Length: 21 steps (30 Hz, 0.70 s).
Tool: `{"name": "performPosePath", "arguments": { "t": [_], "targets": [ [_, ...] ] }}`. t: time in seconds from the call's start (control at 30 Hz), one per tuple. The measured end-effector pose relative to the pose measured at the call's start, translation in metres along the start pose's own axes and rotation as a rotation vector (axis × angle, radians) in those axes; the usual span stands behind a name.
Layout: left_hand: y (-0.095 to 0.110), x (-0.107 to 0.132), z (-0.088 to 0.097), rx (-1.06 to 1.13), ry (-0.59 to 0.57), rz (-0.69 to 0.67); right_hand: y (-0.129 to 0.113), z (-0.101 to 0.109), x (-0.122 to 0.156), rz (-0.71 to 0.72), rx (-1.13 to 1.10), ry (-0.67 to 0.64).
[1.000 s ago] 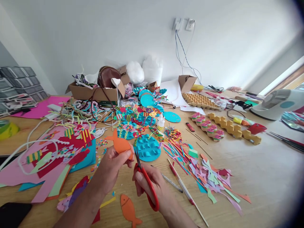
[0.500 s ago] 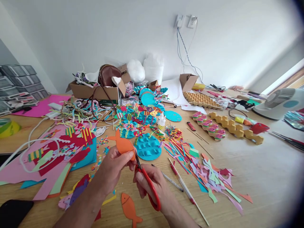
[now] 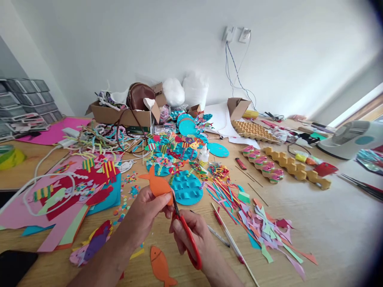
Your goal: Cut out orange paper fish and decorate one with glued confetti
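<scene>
Pinched in my left hand is an orange paper fish, its tail pointing up and away from me. My right hand grips red-handled scissors, and their dark blades meet the fish's near right edge beside my left fingertips. On the table below my hands lies a second orange paper fish with a drawn eye and a curved line behind its head. Just beyond the held fish sits a blue paper disc with raised paper loops. A pen lies partly hidden behind my right hand.
Paper scraps, thin sticks and egg-carton strips spread to the right. A white glue bottle stands behind the disc. Coloured paper sheets and a white cable cover the left. A cardboard box is at the back.
The view has shifted slightly, so the wall sockets and table appear a little lower. Both hands keep hold of the fish and scissors, with the blades still at the fish's edge.
</scene>
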<state>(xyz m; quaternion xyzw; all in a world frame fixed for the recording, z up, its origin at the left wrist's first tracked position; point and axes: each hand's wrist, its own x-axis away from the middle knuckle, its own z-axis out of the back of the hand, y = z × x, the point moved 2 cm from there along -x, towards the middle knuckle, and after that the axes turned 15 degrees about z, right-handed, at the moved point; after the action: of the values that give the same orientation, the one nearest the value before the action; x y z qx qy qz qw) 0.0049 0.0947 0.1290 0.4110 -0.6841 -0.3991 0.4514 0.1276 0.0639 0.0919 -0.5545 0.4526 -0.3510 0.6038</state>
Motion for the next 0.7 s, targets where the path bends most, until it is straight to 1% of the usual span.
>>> {"name": "performPosePath", "arguments": {
  "t": [0.37, 0.47, 0.7],
  "targets": [
    [-0.0035, -0.0007, -0.0003, 0.008, -0.017, -0.013, -0.0003, 0.0021, 0.0011, 0.027, 0.042, 0.001],
    [-0.0042, -0.0008, -0.0002, 0.01, -0.032, -0.009, 0.0002, 0.0022, 0.0019, 0.03, 0.04, 0.001],
    [-0.0049, -0.0022, -0.0005, 0.011, -0.023, -0.003, 0.0033, 0.0027, 0.0032, 0.027, 0.012, 0.003]
  ]
}}
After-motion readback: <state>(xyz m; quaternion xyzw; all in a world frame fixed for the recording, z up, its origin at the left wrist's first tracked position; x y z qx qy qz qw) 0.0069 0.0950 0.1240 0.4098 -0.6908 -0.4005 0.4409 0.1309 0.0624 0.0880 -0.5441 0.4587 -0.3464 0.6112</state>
